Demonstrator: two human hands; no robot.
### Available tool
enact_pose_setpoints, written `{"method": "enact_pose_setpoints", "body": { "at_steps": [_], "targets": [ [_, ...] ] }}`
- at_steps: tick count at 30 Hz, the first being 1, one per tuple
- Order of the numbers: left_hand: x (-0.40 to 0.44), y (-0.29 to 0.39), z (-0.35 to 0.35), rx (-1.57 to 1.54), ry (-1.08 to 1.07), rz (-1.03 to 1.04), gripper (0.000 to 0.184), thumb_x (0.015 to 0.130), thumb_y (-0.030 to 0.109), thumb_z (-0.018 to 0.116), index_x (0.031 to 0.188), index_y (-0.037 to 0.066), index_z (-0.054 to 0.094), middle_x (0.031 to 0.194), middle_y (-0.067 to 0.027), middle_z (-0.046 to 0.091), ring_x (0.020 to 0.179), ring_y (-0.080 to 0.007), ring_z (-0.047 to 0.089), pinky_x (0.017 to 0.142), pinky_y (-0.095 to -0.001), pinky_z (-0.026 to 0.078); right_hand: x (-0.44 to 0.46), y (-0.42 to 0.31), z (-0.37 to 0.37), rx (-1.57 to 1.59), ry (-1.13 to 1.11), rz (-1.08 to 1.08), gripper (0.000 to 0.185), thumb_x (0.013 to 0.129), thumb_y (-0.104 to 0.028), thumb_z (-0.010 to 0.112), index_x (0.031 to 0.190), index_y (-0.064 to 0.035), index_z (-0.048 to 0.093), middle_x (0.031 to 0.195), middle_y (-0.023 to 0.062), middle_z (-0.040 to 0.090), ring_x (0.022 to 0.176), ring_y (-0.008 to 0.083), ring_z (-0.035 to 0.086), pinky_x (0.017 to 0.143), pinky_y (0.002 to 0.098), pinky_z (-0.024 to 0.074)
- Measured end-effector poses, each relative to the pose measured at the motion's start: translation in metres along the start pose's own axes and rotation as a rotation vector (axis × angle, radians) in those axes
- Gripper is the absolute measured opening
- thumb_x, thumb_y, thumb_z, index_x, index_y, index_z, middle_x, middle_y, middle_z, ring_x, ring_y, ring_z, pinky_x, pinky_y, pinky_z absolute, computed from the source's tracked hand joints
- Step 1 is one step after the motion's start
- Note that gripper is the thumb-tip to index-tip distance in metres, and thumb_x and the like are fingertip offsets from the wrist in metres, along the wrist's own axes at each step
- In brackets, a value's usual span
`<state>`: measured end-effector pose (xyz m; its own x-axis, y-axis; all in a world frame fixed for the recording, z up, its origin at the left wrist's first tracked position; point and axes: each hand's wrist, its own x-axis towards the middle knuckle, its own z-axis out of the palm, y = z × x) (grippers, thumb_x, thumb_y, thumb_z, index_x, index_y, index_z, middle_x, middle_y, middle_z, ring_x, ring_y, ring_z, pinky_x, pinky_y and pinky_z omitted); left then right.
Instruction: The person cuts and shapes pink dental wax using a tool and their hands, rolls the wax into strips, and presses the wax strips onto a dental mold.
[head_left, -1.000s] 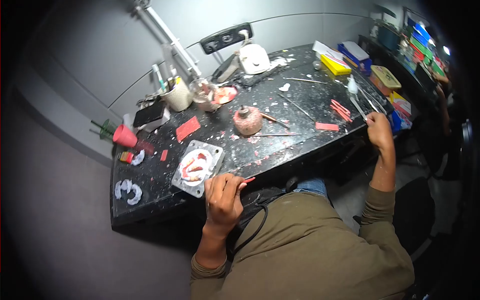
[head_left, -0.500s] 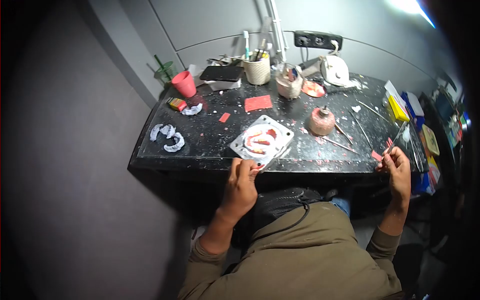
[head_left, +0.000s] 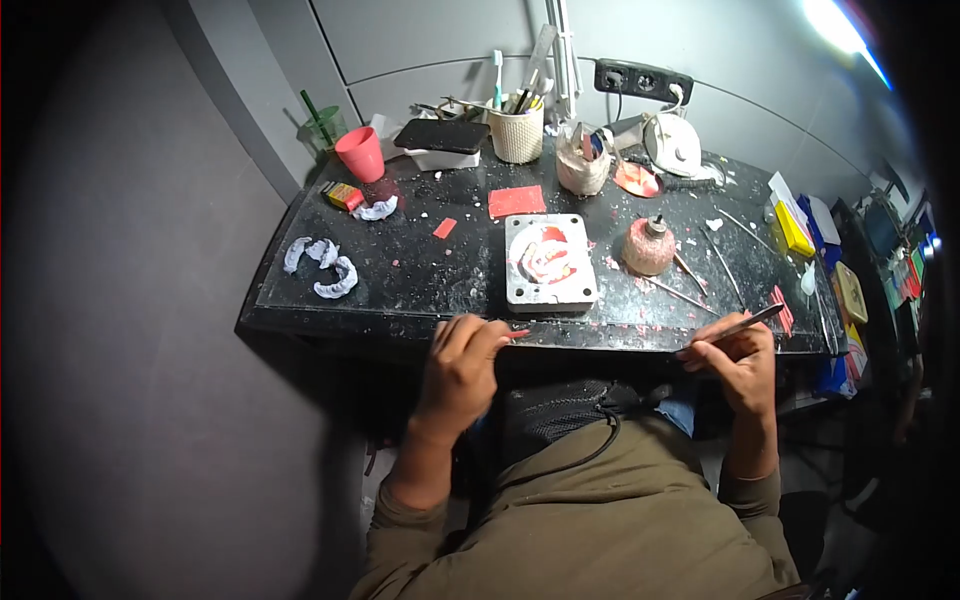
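Observation:
My left hand [head_left: 462,362] is closed at the front edge of the desk, pinching a small piece of red wax [head_left: 518,334]. My right hand [head_left: 738,362] grips a slim dark-handled tool [head_left: 762,315] like a pen; its working tip is hard to make out. Between and beyond both hands, a square metal dental flask [head_left: 552,300] lies flat on the desk. White plaster [head_left: 522,240] fills it, with a curved ridge and red wax showing on top. Right of the flask stands a spirit burner [head_left: 648,250] with a pinkish, spattered body.
Red wax sheets [head_left: 516,202] lie behind the flask, and red strips [head_left: 782,310] at the right. Several thin tools [head_left: 726,268] rest near the burner. White arch-shaped pieces [head_left: 336,280] sit at left. Farther back are a pink cup [head_left: 361,155], a phone [head_left: 442,135] and a tool holder [head_left: 516,138].
The flask, tilted near my left hand before, now lies flat and squarer to me. My right hand has moved left and nearer with the tool. The left hand still pinches red wax.

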<state>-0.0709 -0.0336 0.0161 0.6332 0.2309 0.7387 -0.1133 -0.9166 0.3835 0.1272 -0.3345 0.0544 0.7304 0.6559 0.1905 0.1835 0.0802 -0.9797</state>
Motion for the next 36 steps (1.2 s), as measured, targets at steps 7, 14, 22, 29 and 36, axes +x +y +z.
{"method": "enact_pose_setpoints", "body": {
  "at_steps": [7, 14, 22, 29, 36],
  "targets": [
    [-0.003, -0.03, -0.017, 0.124, -0.199, 0.187, 0.018, 0.086, -0.004, 0.071, 0.102, 0.003, 0.069, 0.086, -0.0081, 0.065, 0.082, -0.0276, 0.064, 0.077, -0.0401, 0.046, 0.027, 0.005, 0.07, -0.247, -0.201, -0.302, 0.009, 0.088, 0.0, 0.076, 0.097, 0.002, 0.077, 0.088, 0.0101, 0.078, 0.079, 0.0133, 0.074, 0.072, 0.0282, 0.0587],
    [0.001, -0.059, -0.014, 0.119, -0.16, 0.29, 0.016, 0.083, -0.005, 0.07, 0.097, 0.002, 0.071, 0.093, -0.0094, 0.066, 0.092, -0.0299, 0.066, 0.084, -0.0403, 0.049, 0.048, 0.018, 0.124, -0.38, -0.266, -0.424, 0.014, 0.091, -0.003, 0.076, 0.105, -0.0014, 0.076, 0.098, 0.0133, 0.078, 0.085, 0.0236, 0.077, 0.077, 0.0332, 0.0603],
    [0.001, -0.06, -0.02, -0.135, -0.176, 0.091, 0.01, 0.083, -0.001, 0.077, 0.092, 0.002, 0.073, 0.092, -0.0087, 0.067, 0.09, -0.0279, 0.065, 0.084, -0.0398, 0.047, 0.054, 0.036, 0.155, -0.448, -0.249, -0.681, 0.025, 0.085, 0.005, 0.08, 0.107, -0.0018, 0.073, 0.099, 0.0139, 0.074, 0.086, 0.03, 0.074, 0.074, 0.0376, 0.0595],
    [0.003, -0.06, -0.022, -0.202, -0.202, -0.001, 0.013, 0.079, 0.0, 0.08, 0.09, 0.003, 0.075, 0.092, -0.0086, 0.068, 0.09, -0.027, 0.065, 0.083, -0.0383, 0.046, 0.051, 0.045, 0.168, -0.451, -0.191, -0.646, 0.025, 0.082, 0.005, 0.082, 0.104, -0.0015, 0.072, 0.099, 0.0139, 0.074, 0.086, 0.0307, 0.073, 0.075, 0.0391, 0.058],
    [0.003, -0.06, -0.022, -0.206, -0.211, -0.009, 0.014, 0.078, 0.001, 0.08, 0.091, 0.004, 0.075, 0.093, -0.0086, 0.07, 0.092, -0.0265, 0.066, 0.084, -0.0385, 0.046, 0.053, 0.045, 0.177, -0.511, -0.18, -0.702, 0.025, 0.082, 0.004, 0.082, 0.105, -0.0023, 0.072, 0.098, 0.0117, 0.074, 0.088, 0.0286, 0.073, 0.077, 0.0391, 0.0543]
  ]
}}
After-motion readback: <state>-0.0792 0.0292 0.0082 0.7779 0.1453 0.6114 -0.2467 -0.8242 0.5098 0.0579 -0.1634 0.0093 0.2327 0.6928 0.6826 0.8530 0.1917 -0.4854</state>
